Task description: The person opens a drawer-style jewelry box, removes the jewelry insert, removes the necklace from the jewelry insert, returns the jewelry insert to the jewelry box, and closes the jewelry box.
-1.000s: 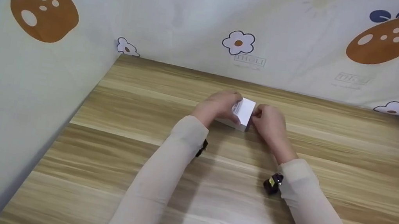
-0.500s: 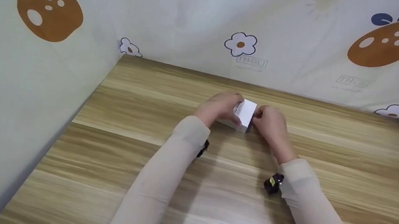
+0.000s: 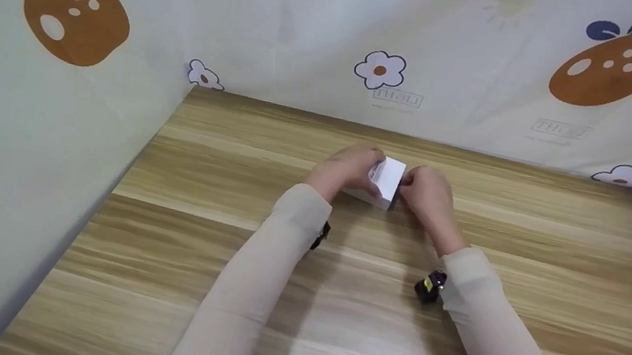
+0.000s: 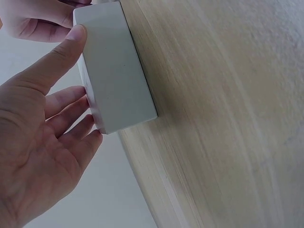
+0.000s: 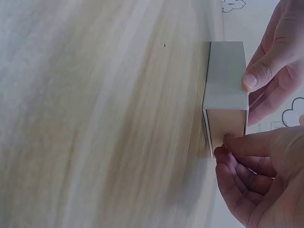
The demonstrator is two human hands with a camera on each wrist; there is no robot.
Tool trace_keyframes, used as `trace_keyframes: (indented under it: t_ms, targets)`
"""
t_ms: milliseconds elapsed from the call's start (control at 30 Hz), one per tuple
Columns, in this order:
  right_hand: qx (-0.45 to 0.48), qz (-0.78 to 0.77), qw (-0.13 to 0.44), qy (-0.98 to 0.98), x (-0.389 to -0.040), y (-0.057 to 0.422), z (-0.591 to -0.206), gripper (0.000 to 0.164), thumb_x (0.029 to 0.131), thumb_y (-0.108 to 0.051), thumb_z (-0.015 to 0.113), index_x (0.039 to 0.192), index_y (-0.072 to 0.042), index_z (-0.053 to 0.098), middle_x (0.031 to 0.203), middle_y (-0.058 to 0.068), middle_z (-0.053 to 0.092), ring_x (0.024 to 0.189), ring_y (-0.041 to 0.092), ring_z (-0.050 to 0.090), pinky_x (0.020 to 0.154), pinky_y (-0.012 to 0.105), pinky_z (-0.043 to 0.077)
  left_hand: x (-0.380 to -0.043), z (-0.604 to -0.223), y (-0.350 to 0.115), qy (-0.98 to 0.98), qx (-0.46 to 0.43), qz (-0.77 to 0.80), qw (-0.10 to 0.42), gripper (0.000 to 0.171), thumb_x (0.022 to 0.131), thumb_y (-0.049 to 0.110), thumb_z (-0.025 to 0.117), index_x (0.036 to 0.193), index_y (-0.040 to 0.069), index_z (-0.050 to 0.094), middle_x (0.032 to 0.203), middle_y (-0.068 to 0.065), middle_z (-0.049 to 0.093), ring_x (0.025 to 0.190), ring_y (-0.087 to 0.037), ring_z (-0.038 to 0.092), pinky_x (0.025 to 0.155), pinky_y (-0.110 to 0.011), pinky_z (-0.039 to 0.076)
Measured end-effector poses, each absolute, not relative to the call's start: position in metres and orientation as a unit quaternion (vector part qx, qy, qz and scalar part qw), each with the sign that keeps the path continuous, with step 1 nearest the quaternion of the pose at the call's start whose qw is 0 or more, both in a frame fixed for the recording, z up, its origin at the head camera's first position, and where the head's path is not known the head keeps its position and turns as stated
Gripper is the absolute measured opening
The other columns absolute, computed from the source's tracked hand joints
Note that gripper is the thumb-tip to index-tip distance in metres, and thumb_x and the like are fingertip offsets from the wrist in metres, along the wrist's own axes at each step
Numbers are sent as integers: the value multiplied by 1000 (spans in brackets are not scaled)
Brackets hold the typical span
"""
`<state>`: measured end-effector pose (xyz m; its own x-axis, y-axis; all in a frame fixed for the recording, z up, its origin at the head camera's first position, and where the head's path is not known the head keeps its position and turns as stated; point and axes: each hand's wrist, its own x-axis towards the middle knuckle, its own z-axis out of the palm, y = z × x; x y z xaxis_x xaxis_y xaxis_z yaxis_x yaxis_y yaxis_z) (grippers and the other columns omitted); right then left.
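The left hand [image 3: 347,166] grips a white rectangular cardboard box [image 4: 114,71], contents hidden; beside that grip, the right hand [image 5: 266,173] touches its tan end panel [image 5: 225,123], whether pinching unclear.

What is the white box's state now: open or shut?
The white box looks shut: in the right wrist view, a brownish face fills its visible end. The right hand covers part, so I cannot be certain.

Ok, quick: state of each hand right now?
Left hand: holding the white box.
Right hand: curled at the box's tan end; can't tell whether it pinches anything.
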<state>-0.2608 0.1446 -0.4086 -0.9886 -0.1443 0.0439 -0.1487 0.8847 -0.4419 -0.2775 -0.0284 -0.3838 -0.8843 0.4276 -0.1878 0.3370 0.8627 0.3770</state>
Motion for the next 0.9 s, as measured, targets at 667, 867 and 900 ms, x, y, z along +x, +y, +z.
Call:
trace_keyframes:
  t_ms: [667, 867, 900]
  targets:
    - [97, 193, 33, -976, -261, 139, -411, 29, 80, -2, 62, 56, -12, 50, 60, 2, 49, 60, 21, 44, 52, 32, 35, -277, -383, -30, 955, 203, 167, 138, 69, 80, 31, 84, 138, 8, 55, 140, -6, 55, 125, -21, 53, 111, -33, 43]
    - [94, 186, 31, -978, -261, 138, -411, 32, 81, -3, 63, 56, -14, 46, 60, 2, 48, 59, 22, 44, 51, 33, 35, -277, -384, -30, 955, 202, 168, 135, 67, 80, 31, 84, 136, 8, 56, 139, -6, 56, 125, -22, 53, 110, -34, 43]
    - [92, 184, 28, -978, -260, 138, -411, 32, 81, -3, 63, 56, -14, 47, 61, 2, 49, 60, 22, 45, 51, 33, 35, -277, -384, -30, 956, 202, 167, 135, 67, 80, 31, 84, 136, 8, 56, 139, -6, 56, 125, -22, 53, 110, -34, 43]
